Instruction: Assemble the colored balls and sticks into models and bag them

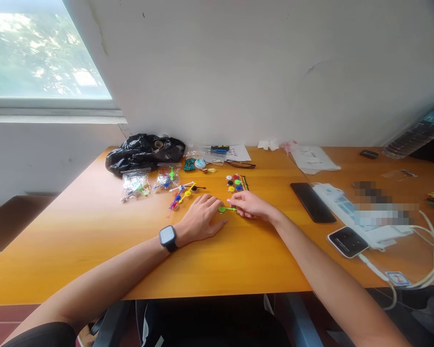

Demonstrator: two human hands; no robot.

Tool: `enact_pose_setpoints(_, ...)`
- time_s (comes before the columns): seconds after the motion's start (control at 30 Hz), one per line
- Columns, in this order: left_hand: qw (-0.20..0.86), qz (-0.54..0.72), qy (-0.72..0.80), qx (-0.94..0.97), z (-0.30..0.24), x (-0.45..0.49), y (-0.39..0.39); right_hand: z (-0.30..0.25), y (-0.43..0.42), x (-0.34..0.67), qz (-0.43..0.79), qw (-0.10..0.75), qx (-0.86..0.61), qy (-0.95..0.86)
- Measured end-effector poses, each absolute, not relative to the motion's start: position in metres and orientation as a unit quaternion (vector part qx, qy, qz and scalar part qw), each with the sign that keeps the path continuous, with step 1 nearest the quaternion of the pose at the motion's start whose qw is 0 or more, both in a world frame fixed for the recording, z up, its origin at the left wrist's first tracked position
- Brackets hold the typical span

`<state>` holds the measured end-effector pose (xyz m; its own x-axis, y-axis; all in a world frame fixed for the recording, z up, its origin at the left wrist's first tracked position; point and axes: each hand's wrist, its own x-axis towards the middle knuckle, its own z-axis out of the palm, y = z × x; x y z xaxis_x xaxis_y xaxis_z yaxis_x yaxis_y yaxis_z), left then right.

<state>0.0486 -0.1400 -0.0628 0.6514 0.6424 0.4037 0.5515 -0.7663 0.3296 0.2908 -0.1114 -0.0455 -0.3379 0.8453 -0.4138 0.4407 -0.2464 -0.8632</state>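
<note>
A small green arrow spinner (230, 208), with a round disc at its left end, sits between my two hands. My left hand (201, 219) rests palm down on the table, thumb apart from the fingers, its fingertips beside the green disc. My right hand (252, 205) is closed at the arrow's tip with fingers pinched together. Left of my left hand lie assembled spinners: a yellow arrow (186, 193), a blue arrow (179, 193), and red, white and black ones. Beyond my right hand are several coloured discs (237, 182) and a row of loose arrows (245, 182).
Clear bags of spinner parts (136, 184) lie before a black plastic bag (144, 152). A screwdriver (220, 149) rests on papers near the wall. Rightward are a black phone (313, 202), a power strip (342, 207), a white-edged device (347, 242), cables and a large bottle (415, 135).
</note>
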Motion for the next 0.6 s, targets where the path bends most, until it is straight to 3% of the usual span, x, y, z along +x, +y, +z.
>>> enact_pose_setpoints(0.27,0.101,0.244,0.303,0.916,-0.0651,0.0475,-0.1365,-0.0488,-0.1098,0.2922,0.573,0.188,-0.54,-0.587)
enact_pose_setpoints(0.6,0.03,0.268,0.327,0.905,-0.0656,0.0436,-0.1361,-0.0521,-0.1097,0.2936,0.572,0.186,-0.529,-0.599)
